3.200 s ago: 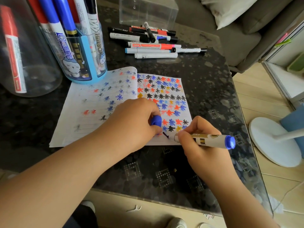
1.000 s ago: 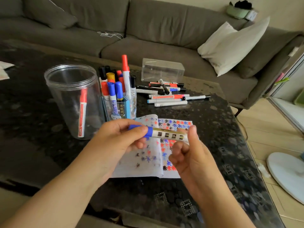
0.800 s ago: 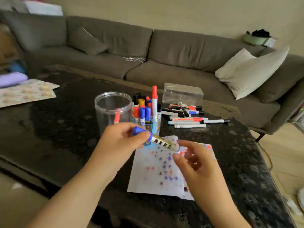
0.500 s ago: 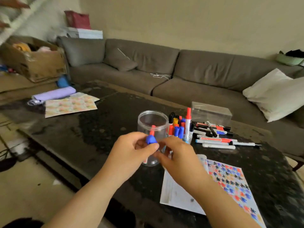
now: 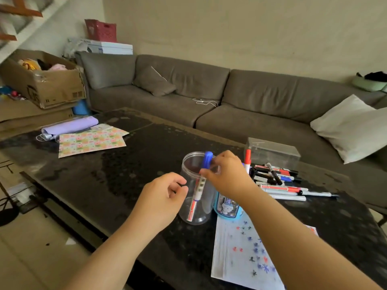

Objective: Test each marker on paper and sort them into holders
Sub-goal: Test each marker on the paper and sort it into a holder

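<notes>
Right hand pinches the blue marker into the jar — left hand loosely curled, empty; untested markers lie right of it.

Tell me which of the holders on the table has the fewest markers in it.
The clear box near the sofa: it looks empty. The clear round jar holds a red marker, and the blue holder holds several.
</notes>
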